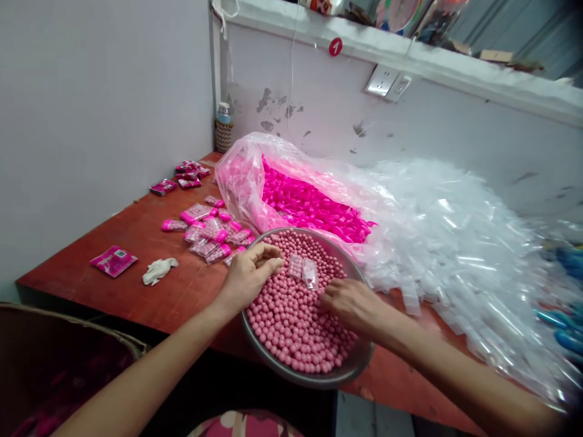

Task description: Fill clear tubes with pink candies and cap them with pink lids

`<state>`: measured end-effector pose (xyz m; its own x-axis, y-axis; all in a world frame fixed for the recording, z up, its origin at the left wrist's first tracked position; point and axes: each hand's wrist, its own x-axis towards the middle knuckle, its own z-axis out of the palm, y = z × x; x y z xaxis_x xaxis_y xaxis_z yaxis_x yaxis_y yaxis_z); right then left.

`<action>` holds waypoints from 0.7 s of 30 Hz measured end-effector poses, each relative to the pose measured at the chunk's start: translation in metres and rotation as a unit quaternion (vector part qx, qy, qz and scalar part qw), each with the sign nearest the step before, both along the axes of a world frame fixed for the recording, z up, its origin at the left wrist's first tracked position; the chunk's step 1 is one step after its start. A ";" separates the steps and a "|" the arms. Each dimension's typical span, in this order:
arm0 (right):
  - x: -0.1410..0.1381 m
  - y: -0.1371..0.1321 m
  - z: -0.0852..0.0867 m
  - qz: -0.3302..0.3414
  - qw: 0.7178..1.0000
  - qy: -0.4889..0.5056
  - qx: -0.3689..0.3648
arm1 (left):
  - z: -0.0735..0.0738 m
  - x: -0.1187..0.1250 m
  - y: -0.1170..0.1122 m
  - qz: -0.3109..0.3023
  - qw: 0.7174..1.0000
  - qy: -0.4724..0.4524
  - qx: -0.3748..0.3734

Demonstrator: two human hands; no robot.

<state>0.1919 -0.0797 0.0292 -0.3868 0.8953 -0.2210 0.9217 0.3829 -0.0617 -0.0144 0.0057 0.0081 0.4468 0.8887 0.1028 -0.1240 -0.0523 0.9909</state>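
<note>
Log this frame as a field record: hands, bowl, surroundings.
left hand: fingers curled at bowl's far-left rim; contents unclear
right hand: palm down on pink balls
bowl: metal, full of the balls
clear tubes: two, lying on the balls between the hands
behind bowl: open bag of magenta caps
right: clear plastic heap
left: filled tubes on red table

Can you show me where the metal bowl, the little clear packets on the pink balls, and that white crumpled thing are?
metal bowl [328, 379], head view, on its bare near rim.
clear packets [310, 274], head view, on the right-hand packet.
white crumpled thing [158, 270], head view, its middle.
</note>
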 end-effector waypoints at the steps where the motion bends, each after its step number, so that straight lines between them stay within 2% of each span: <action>1: -0.006 0.000 -0.009 0.002 1.000 0.001 -0.007 | -0.001 0.001 -0.002 -0.003 1.000 0.013 0.017; 4: -0.024 0.004 -0.031 -0.029 0.995 0.088 -0.021 | -0.001 0.002 -0.009 0.018 0.993 0.065 0.092; 7: -0.028 0.006 -0.032 -0.088 0.974 0.210 -0.024 | 0.002 -0.003 -0.013 0.047 0.981 0.111 0.149; 8: -0.027 0.005 -0.028 -0.116 0.948 0.294 -0.042 | 0.003 -0.004 -0.014 0.046 0.980 0.121 0.153; 9: -0.025 0.004 -0.023 -0.145 0.906 0.391 -0.069 | 0.005 -0.005 -0.015 0.036 0.980 0.129 0.147; 11: -0.023 0.001 -0.014 -0.192 0.796 0.561 -0.123 | 0.007 -0.003 -0.017 -0.002 0.984 0.133 0.114; 12: -0.023 -0.001 -0.011 -0.206 0.753 0.609 -0.139 | 0.008 -0.001 -0.018 -0.030 0.987 0.127 0.097; 13: -0.024 -0.002 -0.009 -0.218 0.724 0.638 -0.145 | 0.008 0.002 -0.020 -0.060 0.988 0.112 0.084; 14: -0.024 -0.003 -0.008 -0.229 0.706 0.655 -0.144 | 0.007 0.006 -0.021 -0.090 0.989 0.093 0.076; 15: -0.025 -0.004 -0.007 -0.238 0.697 0.662 -0.137 | 0.007 0.009 -0.021 -0.116 0.988 0.071 0.072; 17: -0.024 -0.004 -0.007 -0.242 0.701 0.660 -0.121 | 0.005 0.014 -0.022 -0.148 0.986 0.038 0.061; 21: -0.012 -0.004 -0.004 -0.203 0.739 0.637 -0.081 | -0.001 0.018 -0.020 -0.156 0.988 0.014 -0.016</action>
